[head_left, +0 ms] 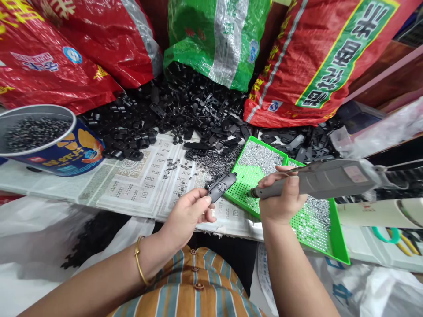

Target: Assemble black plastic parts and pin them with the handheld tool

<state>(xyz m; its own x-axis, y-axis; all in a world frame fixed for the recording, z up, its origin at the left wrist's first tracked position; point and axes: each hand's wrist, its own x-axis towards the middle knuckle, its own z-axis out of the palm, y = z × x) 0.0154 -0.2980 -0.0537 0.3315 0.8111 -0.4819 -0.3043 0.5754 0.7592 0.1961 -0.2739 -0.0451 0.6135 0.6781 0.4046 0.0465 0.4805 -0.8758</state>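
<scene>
My left hand (pixel 190 211) pinches a small flat black plastic part (pixel 220 186) and holds it up just left of a green perforated tray (pixel 333 246). My right hand (pixel 280 196) is wrapped round a grey electric screwdriver (pixel 325 178). The tool lies almost level, its tip pointing left over the tray, close to the black part but apart from it. Several small silver screws (pixel 261 160) lie heaped in the tray.
A heap of black plastic parts (pixel 172 110) spills from red and green sacks (pixel 218 39) at the back. A blue tin (pixel 42 138) of small dark pieces stands at the left on newspaper (pixel 139 185). A white tube and green-handled pliers (pixel 386 235) lie at the right.
</scene>
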